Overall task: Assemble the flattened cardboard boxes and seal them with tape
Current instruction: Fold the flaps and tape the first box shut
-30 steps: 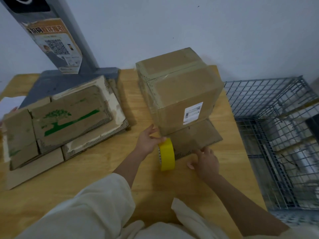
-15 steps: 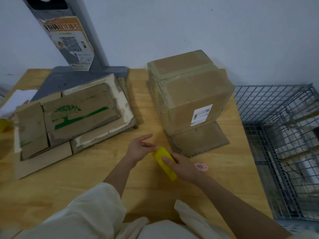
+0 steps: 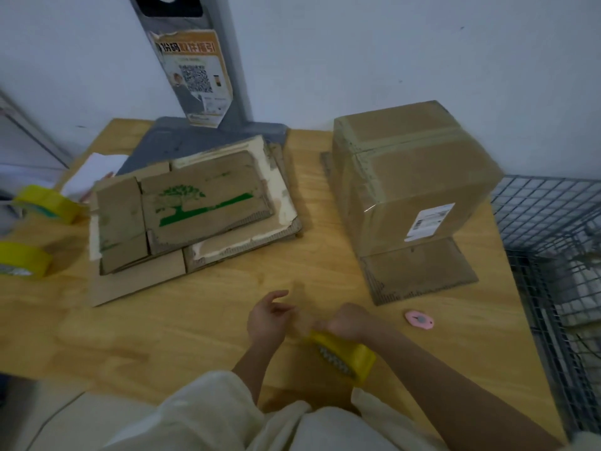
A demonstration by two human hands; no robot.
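An assembled, taped cardboard box stands at the right of the wooden table, one flap lying flat toward me. A stack of flattened cardboard boxes, the top one printed with a green tree, lies at the left. My right hand grips a yellow tape roll near the table's front edge. My left hand hovers just left of it, fingers loosely spread and blurred, holding nothing that I can make out.
A small pink cutter lies on the table right of my right hand. Two more yellow tape rolls sit at the far left. A grey stand with a QR poster rises at the back. A wire cage borders the table's right side.
The view swung left and down. The tape roll passed from my left hand to my right and came toward the table's front edge. My left hand let go of it.
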